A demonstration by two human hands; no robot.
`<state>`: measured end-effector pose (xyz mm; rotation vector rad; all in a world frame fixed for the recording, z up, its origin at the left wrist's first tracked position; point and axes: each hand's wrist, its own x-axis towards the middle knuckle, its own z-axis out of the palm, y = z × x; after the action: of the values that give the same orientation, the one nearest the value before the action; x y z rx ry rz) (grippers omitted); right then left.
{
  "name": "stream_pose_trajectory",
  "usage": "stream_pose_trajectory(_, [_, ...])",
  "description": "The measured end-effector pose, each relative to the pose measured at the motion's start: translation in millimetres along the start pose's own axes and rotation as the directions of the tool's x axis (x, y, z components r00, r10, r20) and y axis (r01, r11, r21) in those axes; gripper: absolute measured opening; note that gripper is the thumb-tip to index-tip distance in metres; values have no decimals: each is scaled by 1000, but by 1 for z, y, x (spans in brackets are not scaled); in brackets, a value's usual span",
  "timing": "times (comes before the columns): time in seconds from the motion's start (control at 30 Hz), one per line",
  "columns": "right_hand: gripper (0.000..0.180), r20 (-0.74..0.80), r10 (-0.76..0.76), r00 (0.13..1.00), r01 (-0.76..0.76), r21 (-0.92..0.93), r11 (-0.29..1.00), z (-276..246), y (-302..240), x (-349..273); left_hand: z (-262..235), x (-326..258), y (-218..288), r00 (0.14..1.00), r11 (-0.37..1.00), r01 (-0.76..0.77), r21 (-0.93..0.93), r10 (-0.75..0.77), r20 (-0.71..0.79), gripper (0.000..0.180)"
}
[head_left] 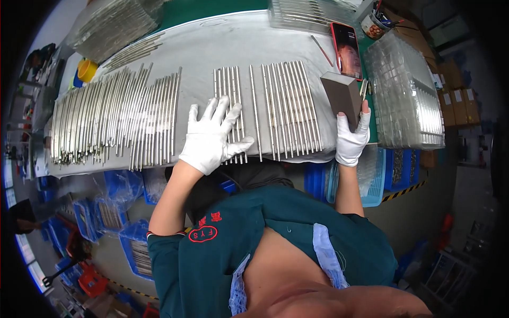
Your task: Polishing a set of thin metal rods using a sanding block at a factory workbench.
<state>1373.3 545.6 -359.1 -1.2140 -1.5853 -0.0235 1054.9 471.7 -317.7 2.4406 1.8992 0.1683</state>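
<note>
My left hand [209,139], in a white glove, lies with fingers spread over a small group of thin metal rods [227,79] on the pale grey table cover [199,47]. One single rod [255,108] lies just right of that group, and a flat row of rods [290,108] sits farther right. In my right hand [352,142], also gloved with bare fingertips showing, is a dark grey-brown rectangular block [339,91] with a lighter end, gripped at its lower part. To the left, a large heap of rods [114,116] covers the table.
A phone in a red case [345,50] lies beyond the block. Stacked clear plastic trays [403,95] stand at the right, with a cup of pens [374,26] behind. More plastic packs [114,29] sit far left, near a yellow roll [87,70]. Blue bins [135,252] stand below the table.
</note>
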Motion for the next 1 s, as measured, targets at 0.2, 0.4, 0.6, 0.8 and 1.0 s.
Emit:
stream_pose_trajectory(0.2, [69, 3, 6, 1000, -6, 19, 1000, 2, 1, 0, 1, 7, 14, 999, 998, -32, -50, 30, -29, 88])
stream_pose_trajectory(0.4, [67, -4, -6, 1000, 6, -12, 1000, 3, 2, -1, 12, 27, 41, 982, 986, -143, -87, 131, -134, 86])
stream_pose_trajectory(0.6, [68, 0, -8, 1000, 8, -27, 1000, 1, 0, 1, 17, 32, 49, 973, 980, -164, -112, 142, -184, 84])
stream_pose_trajectory(0.8, [68, -8, -27, 1000, 27, -30, 999, 2, 0, 1, 13, 28, 45, 977, 982, -151, -111, 131, -169, 83])
stream_pose_trajectory(1.0, [68, -13, -13, 1000, 13, -2, 1000, 4, 5, 0, 12, 24, 37, 978, 985, -144, -95, 128, -164, 81])
